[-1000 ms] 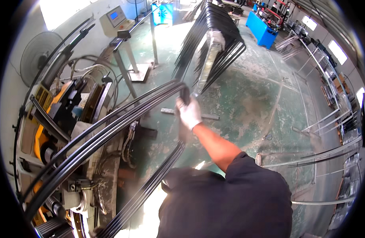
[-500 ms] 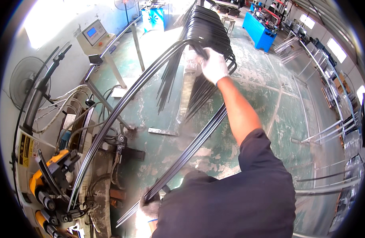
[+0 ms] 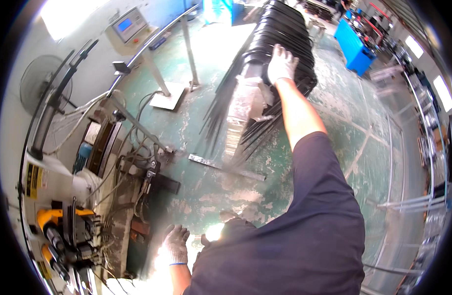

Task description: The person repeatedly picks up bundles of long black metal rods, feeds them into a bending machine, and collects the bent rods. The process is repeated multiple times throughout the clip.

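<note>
Resting flat on the rod stack (image 3: 285,29), right hand (image 3: 282,63) fingers spread; left hand (image 3: 176,244) open, empty; press evenly.

Worn green concrete floor (image 3: 196,113), a white fan (image 3: 39,81) left, blue cabinet (image 3: 354,44) far right.

A small blue screen (image 3: 124,24) sits in a pale grey control box (image 3: 130,24) at upper left. A yellow rectangular label (image 3: 33,174) with dark marks sticks on the pale machine housing (image 3: 54,172) at left.

A metal workshop — worn green concrete floor (image 3: 196,118); bending machine (image 3: 63,206); stacked black rods (image 3: 285,29).
</note>
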`<state>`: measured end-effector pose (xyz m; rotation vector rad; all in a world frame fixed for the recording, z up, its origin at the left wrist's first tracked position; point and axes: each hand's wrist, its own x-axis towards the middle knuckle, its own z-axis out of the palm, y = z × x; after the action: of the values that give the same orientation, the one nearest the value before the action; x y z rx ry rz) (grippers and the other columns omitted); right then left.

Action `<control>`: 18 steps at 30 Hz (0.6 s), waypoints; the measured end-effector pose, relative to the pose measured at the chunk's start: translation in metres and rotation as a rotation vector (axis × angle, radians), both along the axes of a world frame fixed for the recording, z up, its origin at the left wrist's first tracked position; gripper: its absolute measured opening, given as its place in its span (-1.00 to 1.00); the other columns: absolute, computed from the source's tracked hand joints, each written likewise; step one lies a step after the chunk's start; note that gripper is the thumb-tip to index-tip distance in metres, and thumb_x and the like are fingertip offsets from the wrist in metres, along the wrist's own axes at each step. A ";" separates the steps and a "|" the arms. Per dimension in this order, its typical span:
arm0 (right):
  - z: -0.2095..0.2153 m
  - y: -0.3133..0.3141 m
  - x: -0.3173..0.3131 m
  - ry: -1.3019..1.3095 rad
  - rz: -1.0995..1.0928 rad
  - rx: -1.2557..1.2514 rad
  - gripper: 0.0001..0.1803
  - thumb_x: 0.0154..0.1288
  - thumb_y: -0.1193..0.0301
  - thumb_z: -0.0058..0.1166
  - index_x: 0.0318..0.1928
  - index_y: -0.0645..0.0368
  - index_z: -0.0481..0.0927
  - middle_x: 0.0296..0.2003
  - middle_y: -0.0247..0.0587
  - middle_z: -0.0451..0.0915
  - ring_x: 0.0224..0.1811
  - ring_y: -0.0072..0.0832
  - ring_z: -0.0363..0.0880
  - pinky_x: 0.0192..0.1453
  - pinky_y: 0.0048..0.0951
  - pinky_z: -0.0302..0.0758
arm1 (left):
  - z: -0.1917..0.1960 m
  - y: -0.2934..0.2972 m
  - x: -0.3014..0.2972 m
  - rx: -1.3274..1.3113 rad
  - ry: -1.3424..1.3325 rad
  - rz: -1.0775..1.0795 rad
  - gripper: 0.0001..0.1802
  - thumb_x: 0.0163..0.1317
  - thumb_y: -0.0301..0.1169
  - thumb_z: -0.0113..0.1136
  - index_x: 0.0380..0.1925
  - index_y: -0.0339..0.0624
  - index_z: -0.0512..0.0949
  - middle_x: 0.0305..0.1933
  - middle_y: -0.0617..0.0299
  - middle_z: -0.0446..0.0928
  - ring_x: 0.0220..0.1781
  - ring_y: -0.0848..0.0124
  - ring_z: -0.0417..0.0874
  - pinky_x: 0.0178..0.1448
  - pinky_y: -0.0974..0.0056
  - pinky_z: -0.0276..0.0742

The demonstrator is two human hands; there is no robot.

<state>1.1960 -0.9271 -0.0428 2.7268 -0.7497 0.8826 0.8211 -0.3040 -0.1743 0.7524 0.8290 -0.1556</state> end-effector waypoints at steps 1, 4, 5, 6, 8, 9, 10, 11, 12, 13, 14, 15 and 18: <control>0.006 -0.007 0.006 0.054 -0.027 -0.041 -0.34 0.58 0.23 -0.09 0.60 0.10 0.28 0.47 -0.06 0.48 0.56 -0.05 0.39 0.65 0.39 0.15 | -0.001 -0.002 -0.005 -0.018 -0.061 -0.037 -0.68 0.40 -0.54 0.20 0.14 -0.22 0.52 -0.05 -0.11 0.68 -0.08 -0.04 0.73 0.02 -0.07 0.72; 0.029 -0.026 0.032 0.188 0.058 0.012 -0.49 0.60 0.22 -0.28 0.25 0.12 0.68 0.20 0.18 0.72 0.31 0.09 0.70 0.42 0.27 0.50 | -0.010 -0.003 -0.027 0.046 -0.025 0.042 -0.63 0.40 -0.54 0.23 0.18 -0.21 0.48 -0.07 -0.09 0.67 -0.09 -0.02 0.75 0.01 -0.06 0.75; 0.034 -0.027 0.038 0.282 0.075 0.052 -0.50 0.58 0.23 -0.24 0.25 0.15 0.67 0.20 0.20 0.71 0.30 0.08 0.71 0.37 0.21 0.57 | -0.012 -0.001 -0.038 0.117 0.017 0.083 -0.61 0.40 -0.54 0.25 0.20 -0.21 0.45 -0.08 -0.08 0.67 -0.09 0.00 0.76 0.01 -0.05 0.76; 0.037 -0.021 0.047 0.442 0.126 -0.040 -0.51 0.55 0.24 -0.17 0.25 0.19 0.67 0.16 0.19 0.73 0.24 0.06 0.74 0.29 0.13 0.64 | -0.014 0.004 -0.049 0.132 -0.016 0.106 -0.60 0.41 -0.52 0.26 0.20 -0.22 0.45 -0.09 -0.07 0.68 -0.11 0.02 0.77 0.00 -0.04 0.77; 0.034 -0.005 0.051 0.469 0.242 -0.535 -0.65 0.49 0.26 -0.02 -0.14 0.11 0.83 -0.14 0.03 0.82 -0.14 -0.11 0.84 -0.12 0.03 0.71 | -0.018 0.013 -0.072 0.149 -0.034 0.191 -0.62 0.42 -0.48 0.29 0.18 -0.23 0.46 -0.10 -0.03 0.69 -0.14 0.07 0.79 -0.02 0.01 0.79; 0.028 0.005 0.039 0.328 0.136 -0.356 -0.67 0.52 0.25 -0.02 -0.19 0.04 0.82 -0.22 -0.08 0.79 -0.20 -0.22 0.80 -0.18 -0.05 0.68 | -0.019 0.018 -0.083 0.157 -0.032 0.233 -0.64 0.42 -0.46 0.31 0.15 -0.24 0.48 -0.11 -0.01 0.70 -0.15 0.10 0.79 -0.03 0.04 0.80; 0.026 0.014 0.025 0.215 0.000 -0.178 -0.68 0.55 0.24 -0.02 -0.25 -0.03 0.80 -0.29 -0.20 0.77 -0.25 -0.32 0.76 -0.23 -0.13 0.65 | -0.019 0.027 -0.093 0.184 0.005 0.235 -0.64 0.42 -0.45 0.31 0.16 -0.25 0.50 -0.10 0.00 0.71 -0.14 0.13 0.80 -0.03 0.07 0.80; 0.013 0.030 0.002 0.000 0.104 -0.144 -0.70 0.54 0.26 0.01 -0.23 0.00 0.80 -0.27 -0.18 0.77 -0.25 -0.32 0.76 -0.22 -0.13 0.65 | -0.019 0.034 -0.110 0.202 0.047 0.233 -0.65 0.43 -0.44 0.31 0.16 -0.26 0.52 -0.09 0.02 0.72 -0.13 0.17 0.81 -0.02 0.11 0.81; -0.012 0.056 -0.012 -0.204 0.302 -0.111 -0.72 0.53 0.27 0.03 -0.21 0.02 0.80 -0.26 -0.16 0.77 -0.24 -0.31 0.76 -0.20 -0.13 0.66 | -0.018 0.035 -0.127 0.243 0.087 0.273 -0.63 0.43 -0.43 0.32 0.18 -0.27 0.54 -0.07 0.02 0.73 -0.11 0.19 0.82 0.00 0.13 0.80; -0.043 0.084 -0.034 -0.343 0.489 -0.054 -0.74 0.51 0.28 0.05 -0.19 0.05 0.80 -0.24 -0.14 0.78 -0.23 -0.30 0.77 -0.18 -0.14 0.66 | -0.017 0.041 -0.141 0.290 0.115 0.303 -0.62 0.44 -0.42 0.32 0.20 -0.29 0.55 -0.05 0.02 0.74 -0.09 0.21 0.82 0.01 0.16 0.80; -0.083 0.116 -0.059 -0.405 0.640 0.019 -0.75 0.50 0.30 0.07 -0.17 0.07 0.80 -0.23 -0.12 0.78 -0.22 -0.29 0.77 -0.17 -0.14 0.66 | -0.015 0.047 -0.158 0.281 0.140 0.357 -0.59 0.44 -0.40 0.32 0.22 -0.30 0.56 -0.02 0.01 0.74 -0.08 0.21 0.82 0.02 0.16 0.80; -0.129 0.146 -0.092 -0.355 0.736 0.142 -0.77 0.49 0.31 0.10 -0.16 0.10 0.79 -0.21 -0.10 0.78 -0.21 -0.29 0.77 -0.15 -0.14 0.67 | -0.014 0.053 -0.178 0.279 0.152 0.395 -0.57 0.44 -0.39 0.32 0.24 -0.31 0.56 0.01 0.00 0.75 -0.07 0.22 0.83 0.03 0.17 0.80; -0.280 0.230 -0.235 0.070 0.752 0.600 -0.79 0.45 0.35 0.16 -0.10 0.18 0.79 -0.16 -0.05 0.79 -0.19 -0.26 0.77 -0.10 -0.16 0.68 | -0.006 0.083 -0.249 0.232 0.164 0.604 -0.60 0.41 -0.40 0.35 0.19 -0.31 0.60 -0.02 0.01 0.77 -0.09 0.21 0.83 0.03 0.15 0.80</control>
<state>0.9613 -0.6971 -0.3230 3.6416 0.0996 0.7432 0.5723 -0.2209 -0.1803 0.6794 1.2096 0.4302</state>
